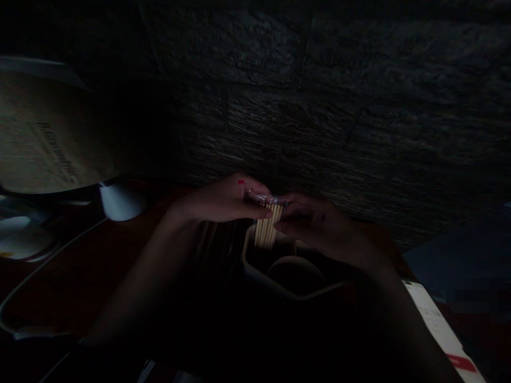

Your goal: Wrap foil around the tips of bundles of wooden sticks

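The scene is very dark. My left hand (227, 202) and my right hand (315, 223) meet at the middle, both pinched on a bundle of thin pale wooden sticks (266, 231) with a clear plastic wrap (265, 199) at its top. The bundle hangs upright just over the back rim of a light-coloured container (255, 268) with dark compartments inside. The left thumb and forefinger press the wrap from the left, and the right fingers grip it from the right.
A dark stone-textured wall (339, 106) stands close behind. At the left are a large pale rounded appliance (43, 133), a white plug-like piece (120, 202) and a cable (35, 271) on a dark reddish table. A white printed card (443, 330) lies at the lower right.
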`<state>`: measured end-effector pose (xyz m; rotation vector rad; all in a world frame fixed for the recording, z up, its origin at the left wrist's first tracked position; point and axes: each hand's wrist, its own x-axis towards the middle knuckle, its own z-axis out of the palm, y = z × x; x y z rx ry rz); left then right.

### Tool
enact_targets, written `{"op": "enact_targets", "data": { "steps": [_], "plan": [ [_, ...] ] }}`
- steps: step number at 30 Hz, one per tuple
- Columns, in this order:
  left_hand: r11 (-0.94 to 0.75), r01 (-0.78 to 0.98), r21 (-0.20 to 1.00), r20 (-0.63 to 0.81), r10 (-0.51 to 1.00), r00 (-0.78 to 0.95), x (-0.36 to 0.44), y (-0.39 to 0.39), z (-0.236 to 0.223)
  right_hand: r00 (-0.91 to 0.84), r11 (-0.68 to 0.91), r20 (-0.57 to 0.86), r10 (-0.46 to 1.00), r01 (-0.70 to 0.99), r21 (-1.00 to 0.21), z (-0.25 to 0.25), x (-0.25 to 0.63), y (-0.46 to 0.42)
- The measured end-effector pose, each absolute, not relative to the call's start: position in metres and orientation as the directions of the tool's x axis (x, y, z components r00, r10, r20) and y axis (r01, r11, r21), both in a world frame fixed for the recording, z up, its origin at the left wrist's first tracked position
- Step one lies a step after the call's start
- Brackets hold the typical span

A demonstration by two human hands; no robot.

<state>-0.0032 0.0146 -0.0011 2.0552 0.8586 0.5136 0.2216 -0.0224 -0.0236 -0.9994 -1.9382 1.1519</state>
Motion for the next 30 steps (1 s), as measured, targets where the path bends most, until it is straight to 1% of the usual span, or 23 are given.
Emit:
{"op": "enact_targets", "data": {
  "steps": [5, 11, 18, 23, 25, 30],
  "plan": [
    [-0.417, 0.394, 0.819, 0.043, 0.73, 0.683, -0.001, 0.013, -0.001, -0.494, 0.329, 0.155, 0.855, 0.288, -0.899, -0.023, 0.221, -0.022],
    [-0.42, 0.388, 0.821, 0.055, 0.733, 0.678, -0.001, 0.014, -0.004, -0.525, 0.283, 0.117, 0.843, 0.248, -0.927, -0.025, 0.223, -0.021],
    [-0.39, 0.368, 0.844, 0.03, 0.72, 0.694, -0.003, 0.015, -0.003, -0.555, 0.289, 0.086, 0.827, 0.29, -0.912, -0.029, 0.223, -0.02],
    [-0.39, 0.356, 0.849, 0.046, 0.726, 0.687, -0.002, 0.013, -0.001, -0.539, 0.312, 0.089, 0.838, 0.339, -0.887, -0.031, 0.223, -0.02],
    [-0.4, 0.367, 0.84, 0.045, 0.725, 0.687, -0.001, 0.011, 0.0, -0.537, 0.317, 0.097, 0.838, 0.336, -0.887, -0.032, 0.223, -0.02],
    [-0.439, 0.341, 0.831, 0.098, 0.719, 0.688, 0.003, 0.011, -0.001, -0.538, 0.353, 0.128, 0.833, 0.338, -0.873, -0.034, 0.221, -0.02]
  ]
}}
